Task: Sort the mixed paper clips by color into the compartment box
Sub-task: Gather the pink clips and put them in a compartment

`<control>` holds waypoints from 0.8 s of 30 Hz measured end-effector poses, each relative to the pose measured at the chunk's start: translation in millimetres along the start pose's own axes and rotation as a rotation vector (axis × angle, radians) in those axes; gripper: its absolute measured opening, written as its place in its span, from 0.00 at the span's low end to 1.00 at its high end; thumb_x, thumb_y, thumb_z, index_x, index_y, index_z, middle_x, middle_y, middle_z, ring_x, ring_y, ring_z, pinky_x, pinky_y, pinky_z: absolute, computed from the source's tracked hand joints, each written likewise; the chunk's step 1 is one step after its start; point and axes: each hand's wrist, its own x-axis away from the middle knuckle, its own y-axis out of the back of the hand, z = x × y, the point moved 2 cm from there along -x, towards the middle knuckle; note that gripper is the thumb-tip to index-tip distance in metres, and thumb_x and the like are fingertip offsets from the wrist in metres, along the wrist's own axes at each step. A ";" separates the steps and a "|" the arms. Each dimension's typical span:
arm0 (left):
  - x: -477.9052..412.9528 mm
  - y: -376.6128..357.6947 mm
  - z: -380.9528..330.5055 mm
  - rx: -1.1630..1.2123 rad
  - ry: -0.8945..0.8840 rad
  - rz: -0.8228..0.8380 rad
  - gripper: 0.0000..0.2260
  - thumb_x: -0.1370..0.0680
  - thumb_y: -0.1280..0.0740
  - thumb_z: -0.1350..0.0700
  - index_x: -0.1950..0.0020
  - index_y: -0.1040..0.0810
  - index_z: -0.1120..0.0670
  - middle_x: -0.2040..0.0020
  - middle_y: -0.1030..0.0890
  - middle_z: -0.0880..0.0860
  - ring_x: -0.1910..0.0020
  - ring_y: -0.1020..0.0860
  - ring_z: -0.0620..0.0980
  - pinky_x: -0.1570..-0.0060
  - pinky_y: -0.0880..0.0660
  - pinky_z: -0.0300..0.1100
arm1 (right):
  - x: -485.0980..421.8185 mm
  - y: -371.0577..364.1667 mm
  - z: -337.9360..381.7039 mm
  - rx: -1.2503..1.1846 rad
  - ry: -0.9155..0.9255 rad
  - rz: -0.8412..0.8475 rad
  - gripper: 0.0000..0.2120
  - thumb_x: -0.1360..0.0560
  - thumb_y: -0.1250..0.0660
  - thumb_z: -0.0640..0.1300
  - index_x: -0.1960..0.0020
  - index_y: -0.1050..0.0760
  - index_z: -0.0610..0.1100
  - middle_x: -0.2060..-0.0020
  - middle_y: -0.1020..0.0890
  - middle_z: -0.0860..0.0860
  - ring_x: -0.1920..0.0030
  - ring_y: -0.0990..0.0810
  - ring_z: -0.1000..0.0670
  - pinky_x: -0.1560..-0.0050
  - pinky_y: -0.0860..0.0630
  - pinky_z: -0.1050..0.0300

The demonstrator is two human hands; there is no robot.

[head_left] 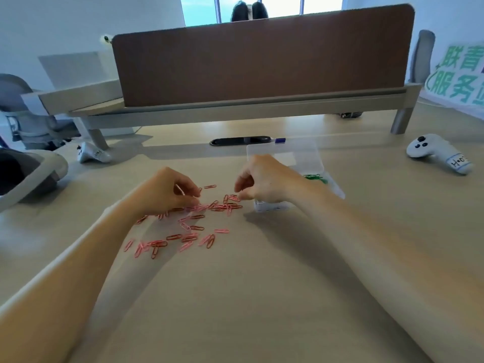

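we sit at a table (262,297). red and pink clips (195,227) lie spread out on it, between our two arms and by our hands. our left hand (167,189) is at the far left edge of the pile. its fingers are curled and they pinch a clip (179,189) just above the others. our right hand (264,180) is at the far right edge of the pile. its fingers are curled too, with the tips down by the clips, but we cannot tell if they hold one. a clear box (272,206) stands on the table just right of the pile, partly behind our right hand. its lid is open at the back. green clips (315,177) sit in one part of the box, on its right side. a white controller (434,153) lies far off to the right, and a second controller (91,153) lies far off to the left. a brown board (262,56) stands across the back of the table.
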 end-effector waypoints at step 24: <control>-6.8 -31.0 -10.2 -0.128 -0.063 -0.012 0.01 0.25 0.29 0.55 0.54 0.18 0.51 0.59 0.21 0.45 0.63 0.29 0.39 0.60 0.34 0.34 | -18.5 -28.1 10.3 0.208 -0.141 0.070 0.08 0.28 0.26 0.47 0.49 0.18 0.48 0.52 0.20 0.49 0.51 0.21 0.47 0.49 0.22 0.49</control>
